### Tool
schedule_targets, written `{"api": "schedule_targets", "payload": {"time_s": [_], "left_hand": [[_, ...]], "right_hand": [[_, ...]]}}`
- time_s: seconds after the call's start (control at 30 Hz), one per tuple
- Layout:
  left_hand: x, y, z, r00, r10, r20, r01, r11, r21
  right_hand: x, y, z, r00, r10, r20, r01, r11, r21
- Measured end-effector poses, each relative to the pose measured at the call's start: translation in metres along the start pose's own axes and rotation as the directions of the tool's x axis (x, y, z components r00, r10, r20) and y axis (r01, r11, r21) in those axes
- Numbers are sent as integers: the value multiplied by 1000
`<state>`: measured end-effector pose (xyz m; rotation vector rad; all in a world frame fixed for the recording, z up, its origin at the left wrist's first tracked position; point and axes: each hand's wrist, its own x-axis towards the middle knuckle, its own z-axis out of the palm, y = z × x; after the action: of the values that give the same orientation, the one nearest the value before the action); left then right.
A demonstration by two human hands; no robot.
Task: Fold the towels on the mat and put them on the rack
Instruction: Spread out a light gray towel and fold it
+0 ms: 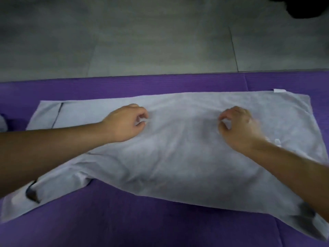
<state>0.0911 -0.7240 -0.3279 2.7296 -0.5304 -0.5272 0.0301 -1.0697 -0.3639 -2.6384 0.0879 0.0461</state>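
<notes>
**Item: towel** [178,157]. Pale grey, one piece, lying spread lengthwise across the mat [160,221]. Its far edge runs roughly parallel to the mat's far border. It is not yet folded. The near-left corner is rumpled and partly turned over itself, and the middle shows soft creases.
- Dark trim [57,113] crosses the left end.
- A small white label [279,90] sits at the far-right corner.

**Left hand** [126,122]. Rests on the towel left of centre, fingers curled, thumb and fingertips nipping a small ridge of cloth. The forearm lies across the rumpled left portion.

**Right hand** [238,127]. Placed right of centre, well apart from the left. Its thumb and forefinger appear to be closed on a pinch of the same towel, though the view is slightly blurred there.

**Reason for the hold, as judged.** Two pinches taken along the towel's middle line, each a similar way in from an end, suit lifting or drawing the cloth along that line so one long half can drop over the other. They would also suit pulling the centre taut to flatten the creases. Which is intended cannot be told.

**Mat.** Purple, ribbed, beneath the whole towel. It gives a flat, clean surface for folding and keeps the cloth off the floor.

**Surroundings.**
- Grey tiled floor [142,41] beyond the mat.
- A dark shape [302,8] at the upper right corner, not identifiable.
- A scrap of pale cloth [2,123] at the left edge, possibly another towel.
- The rack is not in view.

**Progress, as judged.** Early; folding of this towel is only starting.
</notes>
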Motion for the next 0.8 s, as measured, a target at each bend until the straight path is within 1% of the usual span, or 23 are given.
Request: {"api": "schedule_targets", "payload": {"time_s": [0.07, 0.13, 0.17, 0.27, 0.37, 0.4, 0.43, 0.47, 0.5, 0.53, 0.57, 0.6, 0.63, 0.7, 0.8], "left_hand": [[-38, -44, -22, 991, -109, 83, 103, 992, 70], [-75, -86, -43, 963, -243, 117, 229, 966, 118], [-95, -107, -52, 944, -309, 117, 294, 947, 129], [-150, -168, -63, 873, -482, 72, 473, 874, 116], [-206, -217, -48, 742, -668, 55, 662, 744, 88], [-224, -226, -39, 720, -692, 52, 689, 722, 59], [-241, -231, -28, 751, -660, 28, 660, 751, 18], [-255, -233, -15, 833, -552, -20, 552, 834, -22], [-267, -232, -3, 912, -406, -58, 404, 914, -46], [-276, -227, 9, 967, -247, -58, 244, 968, -60], [-281, -224, 22, 994, -108, -29, 105, 991, -79], [-282, -220, 33, 1000, -23, -2, 23, 996, -86], [-281, -218, 44, 1000, 10, 11, -9, 997, -81], [-277, -218, 55, 999, -19, -31, 17, 997, -76], [-274, -224, 60, 991, -66, -114, 50, 989, -139]], "right_hand": [[-4, -44, 13, 975, -124, 186, 116, 992, 55], [-7, -89, 24, 903, -197, 381, 175, 980, 92], [-9, -109, 30, 862, -230, 451, 210, 973, 96], [-20, -168, 50, 770, -322, 551, 315, 943, 112], [-48, -216, 79, 707, -366, 605, 354, 924, 145], [-60, -228, 90, 691, -384, 612, 372, 915, 155], [-73, -236, 101, 678, -400, 616, 389, 907, 161], [-86, -242, 111, 677, -410, 612, 400, 902, 161], [-98, -245, 120, 691, -411, 595, 403, 902, 156], [-108, -246, 128, 726, -403, 557, 393, 908, 145], [-118, -244, 134, 778, -387, 495, 377, 918, 124], [-127, -241, 139, 833, -364, 417, 360, 929, 91], [-136, -239, 144, 876, -343, 339, 345, 937, 57], [-149, -236, 153, 921, -318, 226, 325, 946, 4], [-155, -242, 158, 964, -206, 167, 214, 977, -25]]}}
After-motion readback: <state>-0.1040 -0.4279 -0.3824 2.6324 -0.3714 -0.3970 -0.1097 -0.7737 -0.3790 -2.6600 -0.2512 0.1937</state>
